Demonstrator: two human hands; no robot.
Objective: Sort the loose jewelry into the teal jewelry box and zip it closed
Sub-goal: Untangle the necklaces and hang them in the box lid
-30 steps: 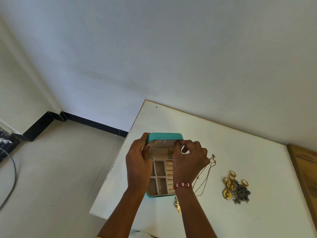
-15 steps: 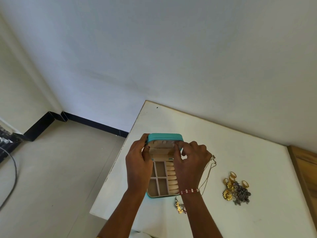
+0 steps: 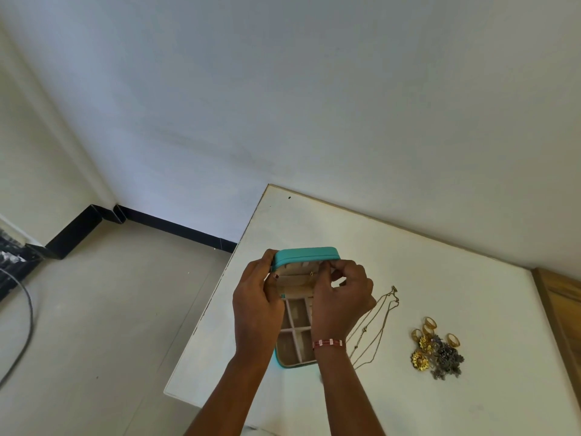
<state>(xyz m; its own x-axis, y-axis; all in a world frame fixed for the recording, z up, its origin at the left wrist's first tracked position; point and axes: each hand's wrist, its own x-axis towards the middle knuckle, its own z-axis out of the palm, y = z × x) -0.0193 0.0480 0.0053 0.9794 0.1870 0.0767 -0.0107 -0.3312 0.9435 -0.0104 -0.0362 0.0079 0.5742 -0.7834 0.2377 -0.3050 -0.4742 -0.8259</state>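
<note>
On the white table [image 3: 456, 247], both hands' grips, left hand [image 3: 256, 306] and right hand [image 3: 341, 300], clasp the open, beige-lined teal jewelry box [image 3: 306, 255].

Left hand [image 3: 256, 309], right hand [image 3: 342, 298] seemingly curled

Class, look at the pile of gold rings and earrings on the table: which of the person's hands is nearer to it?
Right. The right hand is at the box lid, left of the pile of rings and earrings; the left hand is farther left.

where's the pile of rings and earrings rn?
In the head view, the pile of rings and earrings lies on the white table, right of the gold chains and the teal jewelry box, near the table's right edge.
</note>
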